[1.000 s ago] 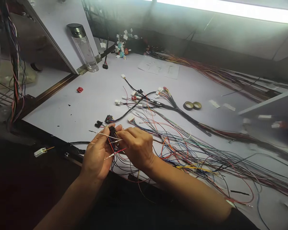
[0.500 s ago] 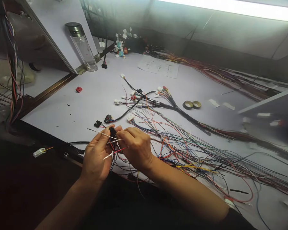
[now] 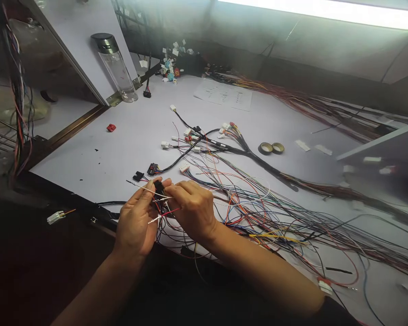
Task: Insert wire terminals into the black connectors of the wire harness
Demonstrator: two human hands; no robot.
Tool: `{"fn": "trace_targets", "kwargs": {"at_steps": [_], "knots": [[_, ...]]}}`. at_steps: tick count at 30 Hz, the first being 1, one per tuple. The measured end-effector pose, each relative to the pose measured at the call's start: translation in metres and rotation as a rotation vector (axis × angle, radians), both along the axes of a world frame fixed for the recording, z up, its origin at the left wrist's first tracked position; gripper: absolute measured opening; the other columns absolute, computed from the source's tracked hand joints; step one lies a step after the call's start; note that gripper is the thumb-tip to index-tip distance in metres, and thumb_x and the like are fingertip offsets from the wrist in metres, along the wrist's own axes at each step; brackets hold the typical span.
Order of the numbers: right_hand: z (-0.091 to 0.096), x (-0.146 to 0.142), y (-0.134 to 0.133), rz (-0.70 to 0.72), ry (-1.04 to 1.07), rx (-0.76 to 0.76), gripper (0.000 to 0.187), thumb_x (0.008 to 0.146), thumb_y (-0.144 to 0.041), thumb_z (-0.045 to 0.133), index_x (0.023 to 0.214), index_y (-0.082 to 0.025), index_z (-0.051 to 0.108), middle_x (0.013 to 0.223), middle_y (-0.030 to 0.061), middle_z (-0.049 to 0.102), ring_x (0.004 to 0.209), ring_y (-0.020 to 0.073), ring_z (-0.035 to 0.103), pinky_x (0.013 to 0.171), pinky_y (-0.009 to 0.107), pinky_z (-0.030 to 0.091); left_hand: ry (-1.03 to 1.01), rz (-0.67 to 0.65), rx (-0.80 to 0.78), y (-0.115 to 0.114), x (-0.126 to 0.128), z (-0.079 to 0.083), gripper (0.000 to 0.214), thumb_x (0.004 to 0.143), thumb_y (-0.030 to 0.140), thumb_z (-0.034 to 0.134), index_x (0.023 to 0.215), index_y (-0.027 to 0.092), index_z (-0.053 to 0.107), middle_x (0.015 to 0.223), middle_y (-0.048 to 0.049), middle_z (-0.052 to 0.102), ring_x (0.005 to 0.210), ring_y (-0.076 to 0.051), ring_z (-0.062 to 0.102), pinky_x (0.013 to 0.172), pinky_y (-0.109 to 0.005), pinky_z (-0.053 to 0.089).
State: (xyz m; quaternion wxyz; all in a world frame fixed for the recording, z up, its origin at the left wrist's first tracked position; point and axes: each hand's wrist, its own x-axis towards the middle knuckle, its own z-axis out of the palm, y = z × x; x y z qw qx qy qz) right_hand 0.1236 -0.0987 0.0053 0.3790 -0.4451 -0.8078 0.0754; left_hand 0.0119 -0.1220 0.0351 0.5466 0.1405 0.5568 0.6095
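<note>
A black connector (image 3: 159, 186) is pinched between the thumb and fingers of my left hand (image 3: 138, 219). Close against it on the right, my right hand (image 3: 192, 206) is closed on thin wires at the connector. A white wire (image 3: 144, 187) with a metal terminal on its end sticks out to the left across my left thumb. Below it, a red wire (image 3: 170, 212) runs from my right hand to a white-sleeved terminal (image 3: 154, 220). My right fingertips are partly hidden behind the knuckles, and several dark wires hang below the connector.
A wire harness (image 3: 238, 150) with several branches lies on the white table (image 3: 75, 149). Loose wires (image 3: 275, 226) spread to the right. Two tape rolls (image 3: 272, 148), a red connector (image 3: 111, 128), a glass bottle (image 3: 119, 72) and a printed sheet (image 3: 224, 94) are farther back.
The free ends of the white and red wires have shifted slightly to the right. Both hands keep nearly the same place and grip.
</note>
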Motion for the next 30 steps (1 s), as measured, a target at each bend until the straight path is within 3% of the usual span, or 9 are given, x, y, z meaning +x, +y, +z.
{"fn": "trace_targets", "kwargs": {"at_steps": [4,7,10,15,19,22,25,28,30], "knots": [[0.000,-0.004,0.001,-0.013,0.003,0.007,0.025,0.095,-0.018,0.050,0.075,-0.017,0.065,0.069,0.0020,0.063,0.067,0.0136,0.055,0.064,0.026,0.035,0.013,-0.009,0.070,-0.001,0.000,-0.005,0.023,0.077,0.025,0.074,0.097,0.015,0.074,0.100,-0.0085,0.075,0.099,-0.021,0.068,0.086,-0.028,0.055],[0.001,-0.001,0.004,0.004,0.012,-0.082,0.024,0.094,-0.019,0.051,0.077,-0.017,0.067,0.071,0.0027,0.065,0.069,0.0136,0.055,0.064,0.026,0.035,0.022,-0.004,0.089,0.002,-0.003,-0.006,0.020,0.077,0.024,0.074,0.094,0.014,0.075,0.098,-0.0079,0.075,0.099,-0.020,0.068,0.088,-0.027,0.053],[0.008,0.006,0.011,0.064,0.133,-0.317,0.020,0.094,-0.026,0.054,0.084,-0.018,0.070,0.075,0.0017,0.067,0.070,0.0127,0.054,0.063,0.025,0.034,0.032,-0.043,0.095,0.011,-0.011,-0.003,0.019,0.080,0.025,0.071,0.095,0.014,0.074,0.094,-0.0093,0.075,0.098,-0.022,0.068,0.090,-0.030,0.053],[0.030,0.001,0.021,0.208,0.416,-0.697,0.046,0.096,-0.051,0.045,0.072,-0.016,0.063,0.059,-0.0035,0.051,0.054,0.0084,0.041,0.054,0.023,0.029,0.158,-0.105,0.239,0.033,-0.022,0.018,0.022,0.081,0.030,0.071,0.097,0.014,0.072,0.095,-0.0103,0.074,0.104,-0.021,0.066,0.095,-0.029,0.049],[0.038,-0.021,0.028,0.257,0.529,-0.716,0.041,0.098,-0.047,0.044,0.076,-0.016,0.061,0.066,-0.0019,0.054,0.060,0.0091,0.044,0.056,0.022,0.033,0.212,-0.198,0.245,0.050,-0.023,0.043,0.019,0.083,0.028,0.068,0.094,0.013,0.073,0.092,-0.0104,0.074,0.100,-0.022,0.067,0.081,-0.026,0.054],[0.038,-0.027,0.033,0.386,0.668,-0.772,0.042,0.099,-0.045,0.042,0.073,-0.016,0.057,0.067,-0.0019,0.054,0.061,0.0088,0.045,0.059,0.022,0.035,0.168,-0.226,0.196,0.059,-0.026,0.059,0.016,0.087,0.025,0.063,0.091,0.012,0.072,0.088,-0.0117,0.073,0.094,-0.022,0.069,0.066,-0.023,0.056],[0.040,-0.021,0.034,0.543,0.793,-0.906,0.045,0.098,-0.047,0.043,0.069,-0.015,0.057,0.060,-0.0042,0.046,0.055,0.0075,0.037,0.056,0.022,0.032,0.081,-0.209,0.153,0.065,-0.030,0.067,0.018,0.090,0.019,0.056,0.087,0.009,0.070,0.086,-0.0133,0.072,0.087,-0.021,0.070,0.063,-0.023,0.056],[0.042,-0.013,0.032,0.572,0.855,-1.020,0.046,0.096,-0.049,0.045,0.069,-0.014,0.058,0.052,-0.0074,0.034,0.050,0.0073,0.023,0.050,0.022,0.022,0.021,-0.223,0.088,0.064,-0.030,0.069,0.019,0.092,0.017,0.052,0.089,0.008,0.068,0.090,-0.0160,0.072,0.087,-0.022,0.070,0.062,-0.026,0.058],[0.043,-0.011,0.030,0.579,0.899,-1.079,0.045,0.095,-0.049,0.046,0.070,-0.014,0.058,0.051,-0.0072,0.038,0.050,0.0076,0.022,0.050,0.023,0.020,-0.001,-0.233,0.062,0.062,-0.028,0.070,0.021,0.093,0.020,0.050,0.095,0.009,0.068,0.095,-0.0173,0.072,0.084,-0.023,0.070,0.056,-0.027,0.057]]}}
